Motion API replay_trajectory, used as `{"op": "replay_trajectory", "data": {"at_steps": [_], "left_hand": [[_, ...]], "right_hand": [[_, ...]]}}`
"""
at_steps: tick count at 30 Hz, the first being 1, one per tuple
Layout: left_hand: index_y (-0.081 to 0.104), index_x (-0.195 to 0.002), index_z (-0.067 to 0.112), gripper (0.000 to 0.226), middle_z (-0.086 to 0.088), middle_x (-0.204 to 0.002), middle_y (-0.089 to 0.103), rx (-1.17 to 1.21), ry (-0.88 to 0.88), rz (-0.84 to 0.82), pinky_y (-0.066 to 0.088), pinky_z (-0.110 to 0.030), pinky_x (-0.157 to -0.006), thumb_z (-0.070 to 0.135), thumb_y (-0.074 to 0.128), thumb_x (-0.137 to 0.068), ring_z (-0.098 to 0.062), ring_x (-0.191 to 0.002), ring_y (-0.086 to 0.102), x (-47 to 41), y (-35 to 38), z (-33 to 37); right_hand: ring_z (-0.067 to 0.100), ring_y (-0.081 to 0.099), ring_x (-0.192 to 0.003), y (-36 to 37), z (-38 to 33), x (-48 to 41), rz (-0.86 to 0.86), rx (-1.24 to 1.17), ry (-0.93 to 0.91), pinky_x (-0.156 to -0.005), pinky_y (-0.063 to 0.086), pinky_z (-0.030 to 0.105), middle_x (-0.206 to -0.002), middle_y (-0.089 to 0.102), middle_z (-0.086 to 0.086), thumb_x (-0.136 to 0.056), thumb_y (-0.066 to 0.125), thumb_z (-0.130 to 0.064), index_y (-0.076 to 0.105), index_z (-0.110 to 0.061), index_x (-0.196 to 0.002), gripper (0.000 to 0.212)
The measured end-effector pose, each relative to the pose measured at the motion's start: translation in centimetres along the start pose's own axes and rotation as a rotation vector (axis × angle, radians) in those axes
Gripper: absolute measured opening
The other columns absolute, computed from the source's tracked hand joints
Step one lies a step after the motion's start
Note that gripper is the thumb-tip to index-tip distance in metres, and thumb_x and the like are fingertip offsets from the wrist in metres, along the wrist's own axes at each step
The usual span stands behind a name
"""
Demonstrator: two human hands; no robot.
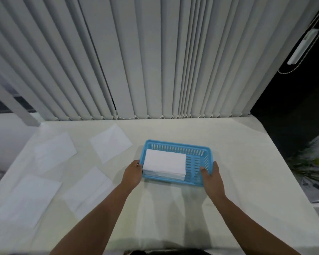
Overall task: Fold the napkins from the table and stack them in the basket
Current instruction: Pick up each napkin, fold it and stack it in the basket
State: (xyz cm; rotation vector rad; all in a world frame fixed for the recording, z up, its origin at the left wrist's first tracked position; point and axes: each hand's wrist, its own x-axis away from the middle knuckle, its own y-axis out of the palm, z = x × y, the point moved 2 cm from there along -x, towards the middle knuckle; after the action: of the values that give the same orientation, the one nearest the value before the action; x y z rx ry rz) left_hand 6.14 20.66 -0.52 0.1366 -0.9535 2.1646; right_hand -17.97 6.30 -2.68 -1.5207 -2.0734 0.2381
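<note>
A blue slotted plastic basket (180,146) sits on the white table, a little right of centre. Inside it, against its left side, lies a stack of folded white napkins (164,163). My left hand (132,173) grips the basket's left end with the thumb over the rim. The right end is held by my right hand (211,176), its thumb inside the basket. Several unfolded white napkins lie flat on the left half of the table: one at the back (110,143), one far left (53,152), one near the centre (88,189) and one at the front left (28,199).
The table (238,181) is covered with a white cloth. Vertical grey blinds (155,61) hang along its far edge. A green plant (309,168) stands past the right edge. A dark window opening lies at the upper right.
</note>
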Motion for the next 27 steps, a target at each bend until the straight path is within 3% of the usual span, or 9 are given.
{"op": "replay_trajectory", "data": {"at_steps": [5,8,11,14,18,21,27], "left_hand": [[0.058,-0.118,0.007,0.034,-0.013,-0.107,0.063,-0.031,-0.023,-0.003,0.052,-0.046,-0.091,0.013,0.032,-0.097,-0.031,-0.099,0.06,-2.1,-3.7,-1.9],[0.059,-0.116,0.006,0.035,-0.015,-0.109,0.063,-0.045,-0.031,-0.021,0.051,-0.047,-0.092,0.011,0.031,-0.096,-0.032,-0.1,0.06,-3.6,-5.5,-3.0],[0.059,-0.119,0.006,0.037,-0.016,-0.112,0.063,-0.058,-0.036,-0.055,0.051,-0.048,-0.092,0.009,0.032,-0.095,-0.033,-0.102,0.059,-5.1,-6.8,-3.9],[0.06,-0.115,0.006,0.036,-0.017,-0.107,0.062,-0.065,-0.026,-0.082,0.052,-0.047,-0.09,0.008,0.032,-0.093,-0.034,-0.098,0.059,-6.4,-7.7,-4.5],[0.06,-0.111,0.007,0.034,-0.014,-0.101,0.061,-0.093,0.012,-0.116,0.051,-0.044,-0.085,0.009,0.032,-0.093,-0.029,-0.089,0.058,-7.3,-8.2,-4.9],[0.06,-0.107,0.007,0.032,-0.018,-0.103,0.063,-0.115,0.04,-0.147,0.047,-0.039,-0.075,0.009,0.031,-0.093,-0.026,-0.082,0.054,-7.6,-8.4,-5.1],[0.059,-0.104,0.008,0.029,-0.017,-0.104,0.063,-0.185,0.113,-0.205,0.049,-0.042,-0.083,0.009,0.031,-0.095,-0.03,-0.09,0.058,-7.7,-8.9,-5.1]], "right_hand": [[0.025,0.058,-0.117,4.1,-1.9,1.0,-0.029,-0.007,0.01,-0.096,0.044,0.034,-0.132,0.053,-0.001,-0.097,0.05,-0.037,0.02,-0.016,-0.151,0.066],[0.027,0.057,-0.121,6.2,-2.2,2.0,-0.015,-0.017,0.034,-0.099,0.044,0.039,-0.14,0.051,0.005,-0.096,0.051,-0.038,0.02,-0.016,-0.151,0.068],[0.025,0.061,-0.11,8.0,-2.4,2.8,0.004,-0.027,0.047,-0.092,0.048,0.04,-0.134,0.057,0.004,-0.094,0.052,-0.041,0.027,-0.018,-0.146,0.062],[0.017,0.058,-0.096,9.1,-3.0,3.9,0.023,-0.039,0.057,-0.08,0.042,0.03,-0.121,0.057,-0.002,-0.096,0.051,-0.036,0.033,-0.017,-0.141,0.052],[0.023,0.061,-0.11,10.1,-2.6,5.2,0.08,-0.028,0.092,-0.093,0.048,0.042,-0.13,0.058,0.001,-0.089,0.05,-0.05,0.032,-0.019,-0.141,0.064],[0.025,0.058,-0.116,10.7,-2.1,6.0,0.109,-0.025,0.13,-0.099,0.046,0.043,-0.132,0.055,-0.001,-0.093,0.052,-0.043,0.027,-0.019,-0.146,0.063],[0.03,0.055,-0.121,11.3,-2.1,8.0,0.182,-0.027,0.15,-0.101,0.044,0.043,-0.139,0.052,0.011,-0.095,0.052,-0.035,0.028,-0.012,-0.147,0.062]]}}
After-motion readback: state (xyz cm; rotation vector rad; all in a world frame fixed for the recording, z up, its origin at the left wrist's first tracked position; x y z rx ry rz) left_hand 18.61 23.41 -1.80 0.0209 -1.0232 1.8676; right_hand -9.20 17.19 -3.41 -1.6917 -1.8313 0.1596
